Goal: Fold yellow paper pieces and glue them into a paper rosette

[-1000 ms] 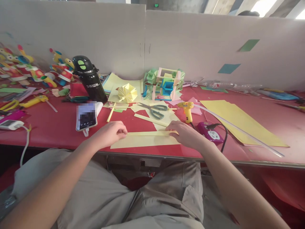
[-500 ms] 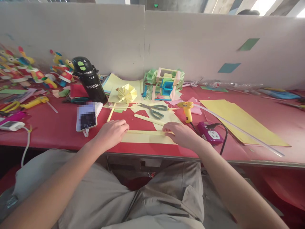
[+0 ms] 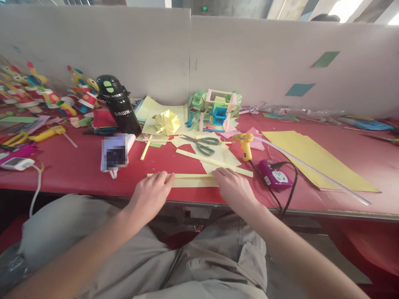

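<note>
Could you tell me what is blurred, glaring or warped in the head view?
Head view: the phone screen is pixelated; windows at top right blow out white; the table edge bows; the hands and paper strip look sharp.

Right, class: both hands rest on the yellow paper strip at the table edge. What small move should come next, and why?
Probably slide the left hand and right hand apart along the yellow paper strip, pressing it flat. Both hands lie on its middle, while its folded top edge runs out past the left fingers uncreased.
</note>
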Tool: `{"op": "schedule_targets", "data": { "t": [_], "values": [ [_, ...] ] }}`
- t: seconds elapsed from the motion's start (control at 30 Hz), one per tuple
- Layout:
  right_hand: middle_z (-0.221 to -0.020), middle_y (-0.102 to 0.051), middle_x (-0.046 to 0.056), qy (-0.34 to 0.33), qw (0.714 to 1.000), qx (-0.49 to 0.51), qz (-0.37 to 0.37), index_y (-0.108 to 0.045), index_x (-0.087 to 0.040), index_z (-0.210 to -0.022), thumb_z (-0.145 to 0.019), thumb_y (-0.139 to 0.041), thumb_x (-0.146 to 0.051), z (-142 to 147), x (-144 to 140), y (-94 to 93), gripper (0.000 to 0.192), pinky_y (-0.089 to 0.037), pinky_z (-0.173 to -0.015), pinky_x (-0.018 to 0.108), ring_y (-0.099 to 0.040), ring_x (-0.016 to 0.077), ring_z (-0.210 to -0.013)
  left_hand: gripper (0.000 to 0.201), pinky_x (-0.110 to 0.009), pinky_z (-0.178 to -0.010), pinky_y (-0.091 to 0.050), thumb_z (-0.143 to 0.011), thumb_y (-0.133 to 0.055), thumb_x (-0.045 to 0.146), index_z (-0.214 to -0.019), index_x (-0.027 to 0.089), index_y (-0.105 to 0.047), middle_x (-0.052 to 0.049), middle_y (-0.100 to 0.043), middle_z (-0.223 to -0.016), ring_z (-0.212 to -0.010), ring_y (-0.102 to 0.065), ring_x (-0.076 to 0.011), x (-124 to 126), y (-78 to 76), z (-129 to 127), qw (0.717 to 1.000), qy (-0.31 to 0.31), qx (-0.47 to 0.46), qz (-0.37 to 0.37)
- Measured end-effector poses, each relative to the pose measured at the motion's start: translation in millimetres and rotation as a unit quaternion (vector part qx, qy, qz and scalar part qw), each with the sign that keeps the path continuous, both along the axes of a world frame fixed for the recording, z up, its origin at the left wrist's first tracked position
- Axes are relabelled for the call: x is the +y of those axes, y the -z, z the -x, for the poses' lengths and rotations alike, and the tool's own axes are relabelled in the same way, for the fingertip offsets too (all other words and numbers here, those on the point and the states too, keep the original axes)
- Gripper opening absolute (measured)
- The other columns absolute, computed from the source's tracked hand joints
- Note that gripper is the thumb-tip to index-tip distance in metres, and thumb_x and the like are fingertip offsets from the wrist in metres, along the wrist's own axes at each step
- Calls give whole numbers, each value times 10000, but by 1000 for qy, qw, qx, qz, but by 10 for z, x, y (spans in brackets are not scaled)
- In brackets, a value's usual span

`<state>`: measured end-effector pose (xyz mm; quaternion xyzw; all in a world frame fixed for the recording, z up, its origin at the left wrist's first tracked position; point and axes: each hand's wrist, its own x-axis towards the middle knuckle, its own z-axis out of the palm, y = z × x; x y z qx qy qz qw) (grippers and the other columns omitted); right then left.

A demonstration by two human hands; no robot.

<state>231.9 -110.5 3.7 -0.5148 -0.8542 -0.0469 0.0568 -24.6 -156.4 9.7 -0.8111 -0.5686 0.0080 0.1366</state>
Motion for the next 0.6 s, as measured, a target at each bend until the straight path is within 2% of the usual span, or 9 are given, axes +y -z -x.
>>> {"op": "schedule_targets", "data": {
  "t": [0.07, 0.17, 0.27, 0.37, 0.47, 0.53, 0.6],
  "values": [
    [-1237, -676, 125, -30, 999, 36, -20, -629, -197, -1191, -795, -440, 55, 49, -47, 91, 505, -520, -868, 348, -621, 267, -1119, 410, -414, -830, -570, -936, -425, 164, -1304, 127, -603, -176, -663, -1156, -1055, -669, -314, -47, 47, -61, 999, 7, -37, -13],
    [-1437, -559, 150, -68, 993, 92, -17, -524, -170, -1380, -909, -411, -58, 165, -110, 191, 498, -398, -1107, 552, -517, 321, -1326, 479, -481, -1048, -487, -974, -416, 310, -1356, 58, -559, -249, -523, -1430, -1319, -523, -377, -104, 155, -136, 995, 37, -86, -24],
    [-1553, -429, 151, -101, 986, 132, 13, -442, -161, -1472, -994, -368, -200, 299, -162, 214, 485, -253, -1166, 669, -363, 345, -1457, 573, -560, -1115, -403, -976, -435, 379, -1465, 80, -458, -253, -386, -1548, -1431, -374, -424, -153, 255, -176, 992, 57, -108, -15],
    [-1571, -405, 130, -144, 977, 154, 37, -449, -174, -1474, -1007, -361, -218, 402, -171, 193, 478, -184, -1191, 673, -311, 322, -1487, 593, -600, -1124, -371, -979, -448, 405, -1495, 114, -434, -248, -360, -1565, -1447, -338, -436, -172, 286, -177, 992, 51, -117, -10],
    [-1515, -490, 125, -160, 968, 183, 58, -527, -171, -1410, -996, -360, -164, 446, -101, 191, 447, -233, -1188, 646, -393, 303, -1447, 512, -578, -1121, -391, -1002, -412, 356, -1457, 136, -495, -227, -404, -1546, -1427, -396, -393, -129, 262, -122, 991, 54, -120, -2],
    [-1430, -580, 126, -153, 961, 224, 56, -616, -177, -1311, -987, -358, -128, 447, -24, 211, 417, -338, -1164, 583, -502, 279, -1367, 444, -544, -1128, -403, -1004, -391, 258, -1401, 151, -557, -193, -464, -1517, -1409, -443, -340, -67, 238, -56, 990, 67, -127, 6],
    [-1330, -650, 126, -144, 951, 270, 46, -690, -187, -1192, -978, -377, -117, 437, 51, 234, 386, -462, -1089, 494, -594, 262, -1256, 460, -482, -1109, -448, -951, -373, 100, -1344, 165, -603, -147, -523, -1481, -1377, -494, -288, 8, 209, 21, 987, 71, -140, 20]
  ]
}}
